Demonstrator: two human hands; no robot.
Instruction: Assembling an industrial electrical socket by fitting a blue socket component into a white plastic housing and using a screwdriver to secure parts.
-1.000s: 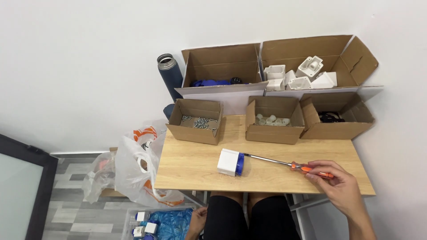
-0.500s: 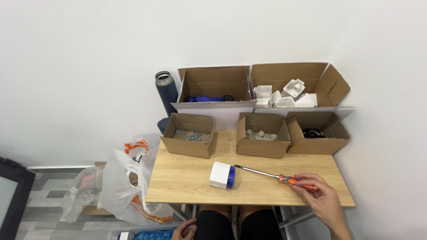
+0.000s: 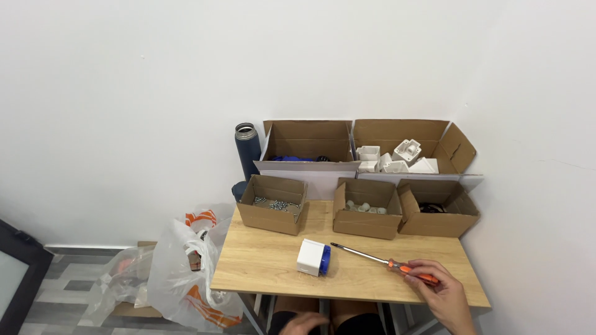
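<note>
Down at the lower right of the frame, the right hand was wrapped around the orange handle of the screwdriver, grasping it with the tool flat on the wooden table. Its long axis ran from that handle up and to the left, steel tip aimed at the white-and-blue box near the middle of the frame, stopping just short of it. So the box lay left of the grip, and the right hand was the nearer one. The left hand sat low at the bottom edge, under the tabletop; whether it was clenched, I couldn't tell. The count: one screwdriver, one white-and-blue box, five cardboard boxes along the back, one dark flask.
</note>
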